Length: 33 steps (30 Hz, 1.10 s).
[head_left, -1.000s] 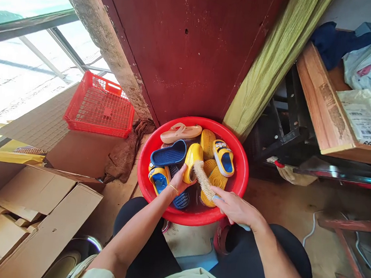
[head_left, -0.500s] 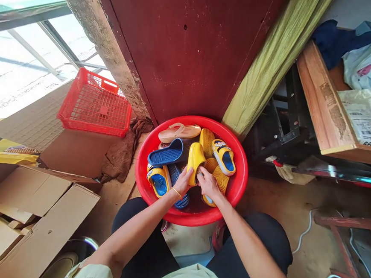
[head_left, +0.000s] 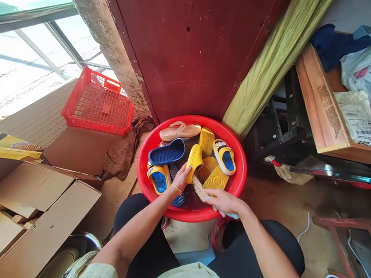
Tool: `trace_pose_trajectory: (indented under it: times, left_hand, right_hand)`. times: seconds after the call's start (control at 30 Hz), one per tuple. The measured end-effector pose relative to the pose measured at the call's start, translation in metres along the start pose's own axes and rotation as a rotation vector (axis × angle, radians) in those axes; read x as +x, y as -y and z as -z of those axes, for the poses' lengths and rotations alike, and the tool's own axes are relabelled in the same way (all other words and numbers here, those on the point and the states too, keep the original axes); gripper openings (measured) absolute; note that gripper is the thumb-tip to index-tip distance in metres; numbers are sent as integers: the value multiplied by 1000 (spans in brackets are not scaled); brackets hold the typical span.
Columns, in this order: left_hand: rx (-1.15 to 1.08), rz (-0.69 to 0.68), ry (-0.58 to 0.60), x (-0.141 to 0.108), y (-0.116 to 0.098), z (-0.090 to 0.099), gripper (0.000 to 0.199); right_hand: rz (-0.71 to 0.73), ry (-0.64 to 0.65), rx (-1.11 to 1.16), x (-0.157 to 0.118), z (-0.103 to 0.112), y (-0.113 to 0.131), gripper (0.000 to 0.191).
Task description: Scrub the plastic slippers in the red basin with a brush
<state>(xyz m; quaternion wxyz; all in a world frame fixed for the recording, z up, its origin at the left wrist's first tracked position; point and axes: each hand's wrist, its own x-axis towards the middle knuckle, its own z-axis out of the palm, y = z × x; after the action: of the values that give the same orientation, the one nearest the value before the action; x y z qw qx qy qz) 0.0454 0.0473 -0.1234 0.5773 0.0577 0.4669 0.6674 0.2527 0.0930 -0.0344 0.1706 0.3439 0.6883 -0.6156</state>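
A yellow slipper (head_left: 196,158) is gripped by my left hand (head_left: 181,178) above a red basin (head_left: 142,174) of water. My right hand (head_left: 224,200) is closed round the light blue handle of a scrubbing brush (head_left: 198,188), whose pale bristles point up at the slipper's opening. Around them in the basin lie a blue slipper (head_left: 167,151), a beige flip-flop (head_left: 180,131), a yellow-and-blue slipper (head_left: 158,179) at the left and another patterned slipper (head_left: 224,156) at the right. A yellow sole (head_left: 217,178) faces up beside my right hand.
A red plastic crate (head_left: 99,102) stands at the left, with a brown cloth (head_left: 120,157) beside it. Cardboard boxes (head_left: 30,187) fill the lower left. Behind the basin rises a dark red door (head_left: 185,57) with a green curtain (head_left: 275,64). A wooden drawer (head_left: 326,107) juts in at the right.
My right hand has drawn back from the yellow slipper toward the lower right, bringing the brush into plain view. My left hand keeps the slipper in nearly the same place.
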Motion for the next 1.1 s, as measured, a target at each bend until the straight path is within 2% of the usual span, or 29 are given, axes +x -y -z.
trace_pose_trajectory:
  times: [0.1, 0.2, 0.27, 0.33, 0.4, 0.57, 0.73, 0.83, 0.97, 1.1]
  left_hand:
    - [23, 2, 6, -1, 0, 0, 61]
    - [76, 45, 48, -7, 3, -3, 63]
    - [99, 60, 63, -11, 6, -4, 63]
    - [105, 65, 70, -13, 6, -5, 62]
    - [99, 72, 83, -13, 5, -4, 62]
    - [44, 66, 115, -9, 0, -1, 70]
    - [73, -7, 40, -6, -3, -2, 74]
    - [181, -111, -5, -8, -10, -6, 76]
    - [363, -386, 44, -18, -29, -11, 82]
    - [470, -624, 87, -31, -45, -17, 88]
  right_hand:
    - [38, -143, 42, 14, -9, 0, 55]
    - [20, -345, 57, 46, -11, 6, 54]
    - [-2, -436, 58, 66, -8, 11, 54]
    - [-1, -457, 74, 78, -3, 14, 53]
    - [18, -412, 104, 79, 3, 15, 52]
    - [62, -156, 73, 44, 11, 8, 53]
    - [8, -80, 29, 0, 6, -1, 59]
    - [-20, -27, -27, -28, 13, -4, 58]
    - [-62, -95, -43, -59, 32, -9, 57]
    - [-78, -211, -38, -60, 41, -14, 58]
